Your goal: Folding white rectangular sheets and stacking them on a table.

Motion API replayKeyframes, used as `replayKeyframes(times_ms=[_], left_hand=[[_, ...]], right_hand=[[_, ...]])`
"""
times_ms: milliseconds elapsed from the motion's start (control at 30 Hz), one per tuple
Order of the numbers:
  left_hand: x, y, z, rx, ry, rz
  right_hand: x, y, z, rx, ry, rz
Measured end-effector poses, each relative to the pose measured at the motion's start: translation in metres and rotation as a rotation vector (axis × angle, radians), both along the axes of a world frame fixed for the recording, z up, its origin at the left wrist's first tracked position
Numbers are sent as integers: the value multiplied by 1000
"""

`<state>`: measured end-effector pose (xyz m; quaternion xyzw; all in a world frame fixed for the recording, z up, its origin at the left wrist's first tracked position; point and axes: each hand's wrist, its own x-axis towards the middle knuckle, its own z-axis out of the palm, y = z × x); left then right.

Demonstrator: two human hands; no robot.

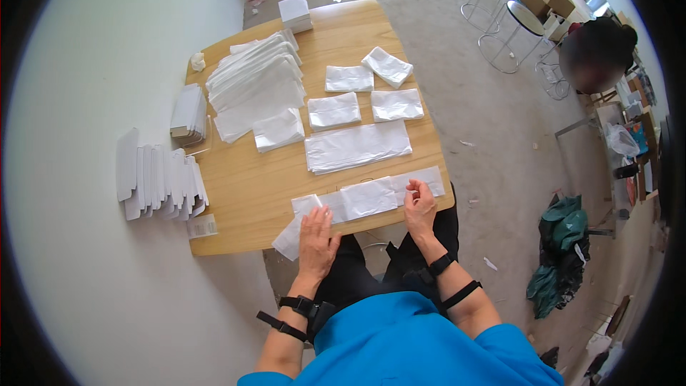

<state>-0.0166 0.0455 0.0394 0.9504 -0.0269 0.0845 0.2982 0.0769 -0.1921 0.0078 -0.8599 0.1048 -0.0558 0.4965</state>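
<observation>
Along the table's near edge lies a long white strip (334,207) of thin, soft material, with a folded white bundle (368,198) on its middle. My left hand (317,236) rests with straight fingers on the strip's left part, where a loose end (289,238) slants over the edge. Over the right part of the strip is my right hand (420,207), its fingers curled in; what they hold, if anything, is hidden. Just beyond the strip sits a wide flat white stack (359,148). Behind that are several small folded white bundles (334,111).
A fanned pile of white sheets (257,86) covers the wooden table's (243,186) far left. White boxes (294,11) stand at its back, and flat cartons (161,179) lean by the wall. Round stools (525,18), dark green bags (561,243) and another person (599,56) are at the right.
</observation>
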Motion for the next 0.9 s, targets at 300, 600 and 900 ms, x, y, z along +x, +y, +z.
replayKeyframes(times_ms=[300,600,900], left_hand=[[3,-18,-24,380,160,-164],[3,-28,-23,361,166,-163],[18,-48,-2,54,32,-143]], right_hand=[[-13,-15,-11,-101,-39,57],[-12,-9,-6,-95,-47,91],[6,-16,-5,-141,-38,-43]])
